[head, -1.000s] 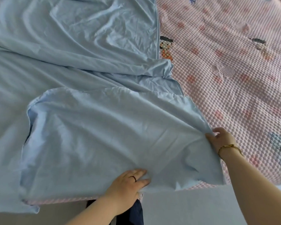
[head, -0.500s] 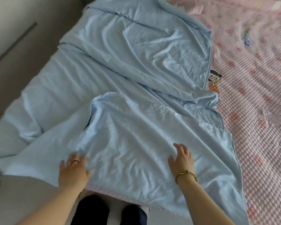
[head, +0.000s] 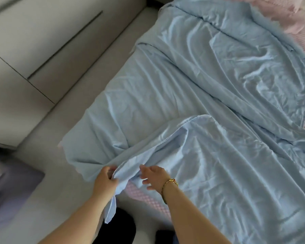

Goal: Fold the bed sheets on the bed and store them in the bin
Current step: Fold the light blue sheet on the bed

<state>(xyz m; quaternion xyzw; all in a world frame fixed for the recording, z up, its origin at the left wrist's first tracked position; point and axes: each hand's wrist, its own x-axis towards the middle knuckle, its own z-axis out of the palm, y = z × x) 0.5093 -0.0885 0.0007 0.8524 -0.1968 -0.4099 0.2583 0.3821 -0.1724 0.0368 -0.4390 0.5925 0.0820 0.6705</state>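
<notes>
L hand (head: 105, 181) pinching bunched edge of blue sheet (head: 209, 111) at near-left corner of bed (head: 143, 194), w/ a strip hanging below the fist. R hand (head: 154, 177) just beside it, fingers loose and spread, gripping nothing; contact w/ cloth unclear. Sheet mostly spread across bed, one flap (head: 227, 164) turned over on near side, wrinkled. Est. progress: early, first fold started, not squared. Left: remaining folds + stow. No bin in view.

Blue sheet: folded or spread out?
Mostly spread. The blue sheet lies wrinkled across the bed, one flap doubled over; left hand grips its edge.
</notes>
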